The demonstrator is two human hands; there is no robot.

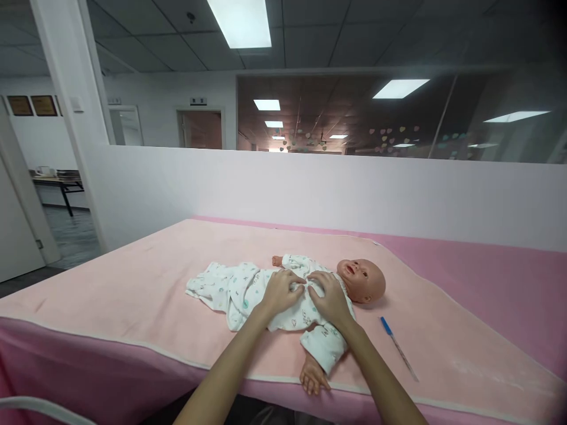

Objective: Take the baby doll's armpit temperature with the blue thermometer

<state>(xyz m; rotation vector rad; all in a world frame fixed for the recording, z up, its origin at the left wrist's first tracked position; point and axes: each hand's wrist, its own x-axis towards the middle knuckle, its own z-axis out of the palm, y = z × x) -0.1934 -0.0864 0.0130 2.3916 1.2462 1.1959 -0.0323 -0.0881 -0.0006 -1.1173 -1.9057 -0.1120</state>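
A baby doll (361, 280) lies on its back with its head to the right. It wears a white printed top (295, 319) and white printed pants (241, 289). Over the chest, my left hand (281, 291) has its thumb and fingers drawn together on the top's front. Facing it from the right, my right hand (330, 297) pinches the same cloth, fingertips close to the left ones. Any fastening between them is too small to make out. The doll's near arm (313, 373) reaches toward the bed's front edge, beneath my right forearm.
A slim stick with a blue cap (386, 326), perhaps a pen or thermometer, lies right of the doll. Under everything spreads a peach pad (146, 283) over a pink cover (487, 277). A white half wall (283, 189) with glass above stands behind.
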